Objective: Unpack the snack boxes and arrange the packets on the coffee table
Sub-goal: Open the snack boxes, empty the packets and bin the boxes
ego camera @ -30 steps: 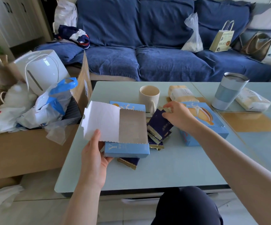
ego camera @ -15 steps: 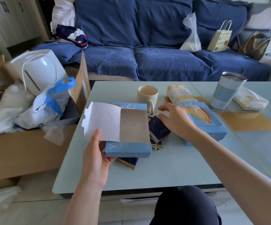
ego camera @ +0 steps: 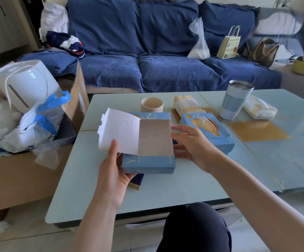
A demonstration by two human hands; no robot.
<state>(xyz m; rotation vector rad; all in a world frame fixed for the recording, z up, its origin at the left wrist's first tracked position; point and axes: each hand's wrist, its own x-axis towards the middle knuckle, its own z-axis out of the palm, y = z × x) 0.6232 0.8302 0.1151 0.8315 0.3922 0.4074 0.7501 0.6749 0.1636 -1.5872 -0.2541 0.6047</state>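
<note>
The left hand reaches up from six o'clock with its thumb on the torn white flap, gripping the opened blue snack box above the coffee table, long axis toward twelve o'clock, while the right hand, fingers loosely spread and holding nothing, rests at the box's three o'clock side.

I see both forearms bare, no sleeves, rings or watch near the left grip or right grip; dark navy trousers below them.
</note>
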